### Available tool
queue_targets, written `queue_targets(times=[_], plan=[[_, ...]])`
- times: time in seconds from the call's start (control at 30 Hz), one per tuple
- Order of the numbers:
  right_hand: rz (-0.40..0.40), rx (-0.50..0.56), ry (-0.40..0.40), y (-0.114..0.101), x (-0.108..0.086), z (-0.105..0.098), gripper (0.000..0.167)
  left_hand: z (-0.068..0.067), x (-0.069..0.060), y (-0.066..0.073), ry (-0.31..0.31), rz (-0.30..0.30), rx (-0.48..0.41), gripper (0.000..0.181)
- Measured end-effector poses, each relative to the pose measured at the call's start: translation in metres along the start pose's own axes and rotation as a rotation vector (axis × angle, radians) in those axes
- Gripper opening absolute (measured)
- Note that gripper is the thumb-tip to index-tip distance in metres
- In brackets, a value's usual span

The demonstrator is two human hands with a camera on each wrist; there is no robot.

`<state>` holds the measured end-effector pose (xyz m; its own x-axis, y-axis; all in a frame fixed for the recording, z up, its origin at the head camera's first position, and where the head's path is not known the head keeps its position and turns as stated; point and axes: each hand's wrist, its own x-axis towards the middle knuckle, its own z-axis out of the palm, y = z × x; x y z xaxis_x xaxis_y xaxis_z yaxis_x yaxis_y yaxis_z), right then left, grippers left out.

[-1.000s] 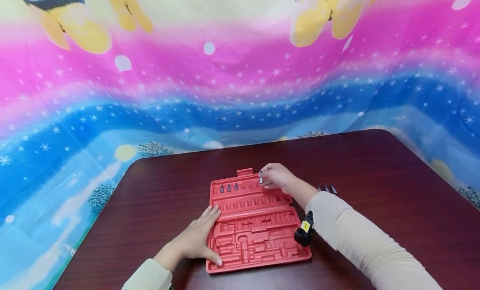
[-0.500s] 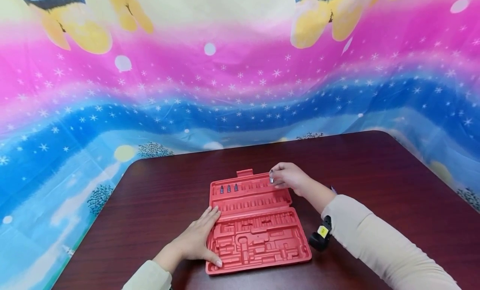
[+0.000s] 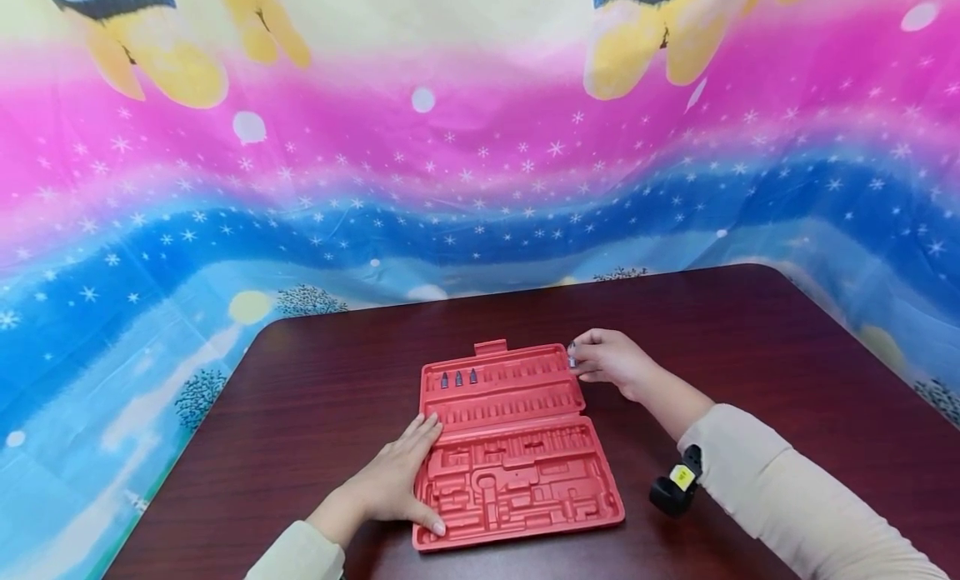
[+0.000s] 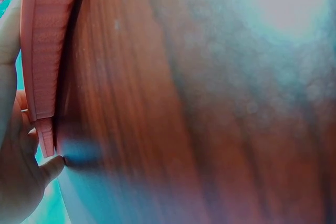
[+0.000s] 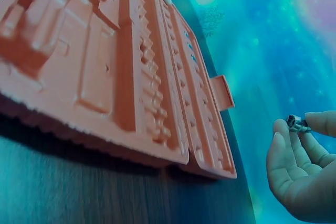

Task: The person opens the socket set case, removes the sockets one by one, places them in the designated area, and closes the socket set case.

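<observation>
An open red plastic tool case [image 3: 517, 473] lies on the table, with three dark bits [image 3: 459, 378] in the upper left slots of its lid. At its left edge my left hand [image 3: 386, 472] rests with fingers spread and the thumb over the front corner. My right hand [image 3: 611, 363] is just beyond the upper right corner of the case, pinching a small silver socket bit [image 3: 572, 355] between thumb and fingers. In the right wrist view the socket bit [image 5: 297, 123] shows a hollow end. The left wrist view catches only the case's outer side wall [image 4: 50, 51] and part of that hand.
The dark brown table [image 3: 315, 380] spreads around the case, its rounded far edge against a patterned cloth backdrop [image 3: 480, 163]. A latch tab [image 3: 491, 347] sticks out from the lid's far edge. A black wrist camera [image 3: 675, 484] hangs under the right sleeve.
My right hand has moved rightward from over the lid's upper row to beyond its right edge, still pinching the socket bit. Dark bits seen earlier on the table are now hidden. The left hand stays.
</observation>
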<state>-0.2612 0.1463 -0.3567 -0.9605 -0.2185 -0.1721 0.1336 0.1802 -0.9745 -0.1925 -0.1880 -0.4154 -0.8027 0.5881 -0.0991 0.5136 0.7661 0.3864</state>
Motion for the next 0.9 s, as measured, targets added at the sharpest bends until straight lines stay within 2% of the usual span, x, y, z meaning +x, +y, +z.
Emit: queue_targets(times=[0.4,0.9], plan=[[0.012,0.006,0.027,0.006,-0.014,-0.027,0.025,0.000,0.000,0.000,0.014,0.008,0.024,0.120],[-0.006,-0.007,0.070,0.012,-0.028,-0.058,0.032,0.000,-0.001,0.002,-0.004,-0.016,0.071,0.120]])
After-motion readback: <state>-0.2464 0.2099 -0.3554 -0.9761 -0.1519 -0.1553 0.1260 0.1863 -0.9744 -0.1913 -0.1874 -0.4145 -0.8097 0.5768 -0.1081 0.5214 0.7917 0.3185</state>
